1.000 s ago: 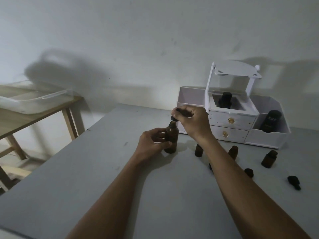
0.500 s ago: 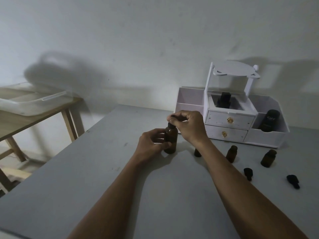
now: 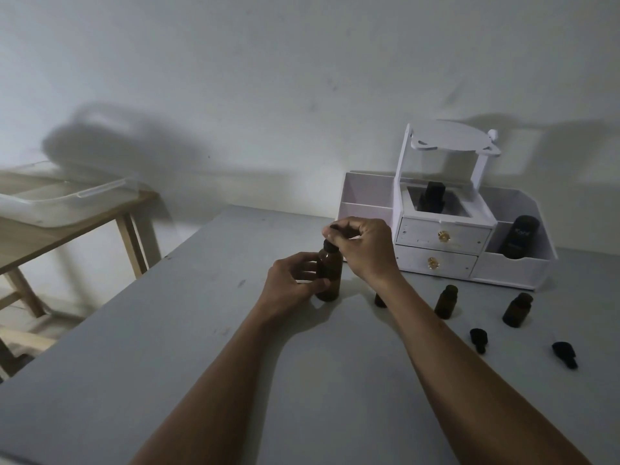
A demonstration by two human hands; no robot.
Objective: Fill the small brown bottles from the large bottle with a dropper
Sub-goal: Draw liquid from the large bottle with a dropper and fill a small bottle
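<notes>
The large brown bottle (image 3: 330,275) stands upright on the grey table (image 3: 201,347). My left hand (image 3: 293,285) grips its body from the left. My right hand (image 3: 364,248) is over its neck and pinches the black dropper top (image 3: 332,229), which sits at the bottle's mouth. Three small brown bottles stand open to the right: one (image 3: 379,299) mostly hidden behind my right forearm, one (image 3: 446,302) in the middle, one (image 3: 517,309) farther right. Two black dropper caps (image 3: 478,338) (image 3: 565,354) lie on the table in front of them.
A white organiser (image 3: 513,270) with two small drawers and a tilted mirror stands at the back right; dark bottles (image 3: 519,236) sit in its compartments. At the left is a wooden side table (image 3: 67,226) carrying a clear plastic tray (image 3: 67,203).
My right hand has lowered the dropper top onto the large bottle's mouth. The left hand has kept its grip on the bottle.
</notes>
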